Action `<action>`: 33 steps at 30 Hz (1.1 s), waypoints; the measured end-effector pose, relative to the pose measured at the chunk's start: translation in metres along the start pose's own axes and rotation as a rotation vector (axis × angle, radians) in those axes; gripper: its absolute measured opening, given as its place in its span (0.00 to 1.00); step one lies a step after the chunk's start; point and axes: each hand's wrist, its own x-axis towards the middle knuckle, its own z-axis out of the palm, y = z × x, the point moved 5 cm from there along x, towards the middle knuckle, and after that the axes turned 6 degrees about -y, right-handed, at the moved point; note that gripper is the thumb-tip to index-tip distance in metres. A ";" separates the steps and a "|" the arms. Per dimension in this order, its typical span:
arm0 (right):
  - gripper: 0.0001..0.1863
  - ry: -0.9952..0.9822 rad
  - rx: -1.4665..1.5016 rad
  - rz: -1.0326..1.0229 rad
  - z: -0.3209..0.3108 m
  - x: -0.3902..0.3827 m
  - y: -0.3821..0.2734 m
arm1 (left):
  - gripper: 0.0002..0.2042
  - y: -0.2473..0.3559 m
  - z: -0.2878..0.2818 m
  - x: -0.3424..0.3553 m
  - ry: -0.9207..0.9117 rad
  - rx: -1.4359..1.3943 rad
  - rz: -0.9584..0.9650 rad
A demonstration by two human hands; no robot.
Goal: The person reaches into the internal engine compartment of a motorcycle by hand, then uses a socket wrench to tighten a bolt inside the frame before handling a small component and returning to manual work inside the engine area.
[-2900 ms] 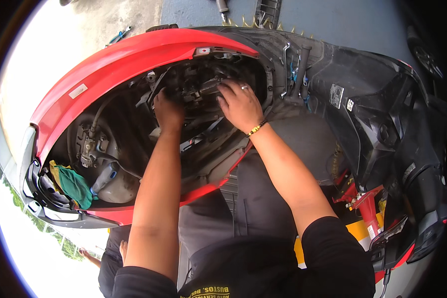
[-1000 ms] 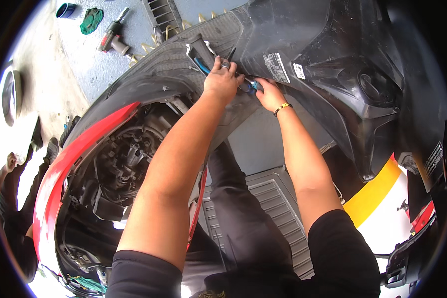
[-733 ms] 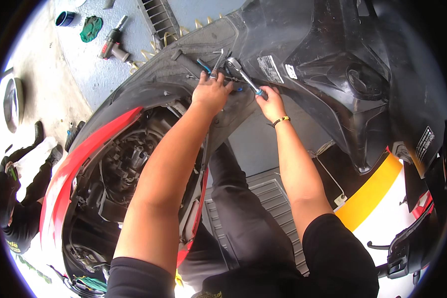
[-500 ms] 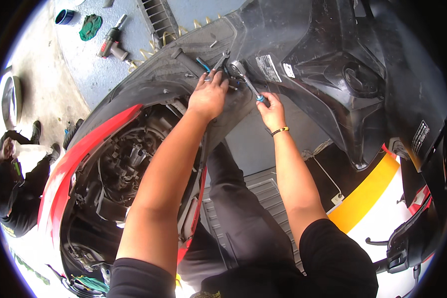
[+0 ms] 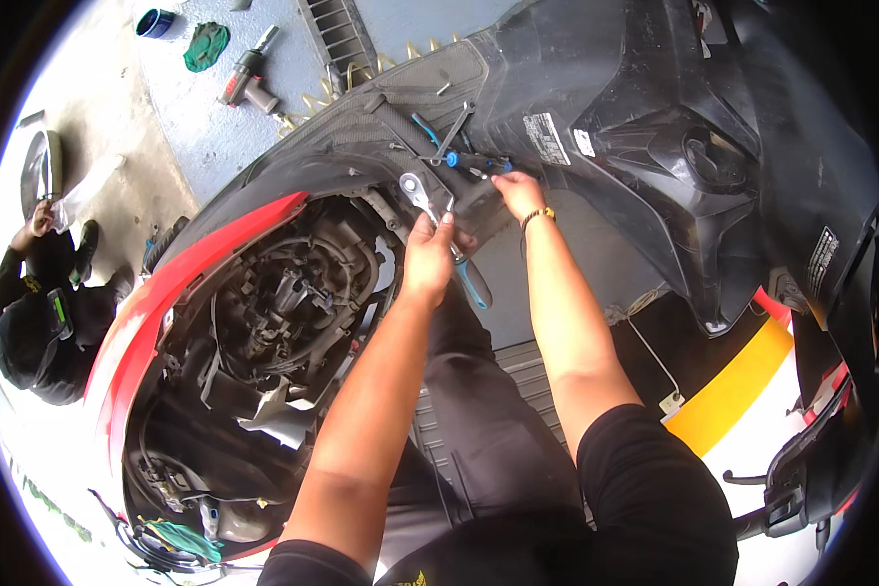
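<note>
My left hand (image 5: 430, 259) is closed around a ratchet wrench (image 5: 413, 186), its round head up and its blue-grey handle (image 5: 474, 284) pointing down toward my leg. A thin bent metal piece shows beside the thumb. Over the scooter's black footboard (image 5: 430, 83), my right hand (image 5: 522, 195) has its thumb and fingers pinched together at the edge of a group of tools; what they grip, if anything, is too small to make out. In that group lie a combination wrench (image 5: 451, 133) and a screwdriver-like tool with a blue end (image 5: 469, 159).
Left of my arms is the scooter's opened engine bay (image 5: 293, 293), beside a red body panel (image 5: 166, 303). An impact wrench (image 5: 249, 83), a green cloth (image 5: 206, 46) and a blue cup (image 5: 154, 22) lie on the floor. A person (image 5: 44, 313) crouches at the far left.
The ratchet wrench has passed from my right hand to my left. My left hand has moved back off the tools, while my right hand has shifted slightly left beside them.
</note>
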 end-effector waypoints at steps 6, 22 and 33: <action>0.27 -0.254 -0.381 0.170 0.061 0.021 -0.067 | 0.07 0.012 -0.025 -0.005 0.057 0.210 0.065; 0.14 0.101 0.102 -0.093 0.046 -0.011 -0.041 | 0.03 0.019 -0.021 -0.012 0.110 0.092 0.052; 0.11 0.229 0.294 -0.319 -0.001 -0.083 -0.050 | 0.23 0.022 -0.007 -0.045 0.065 -0.186 0.045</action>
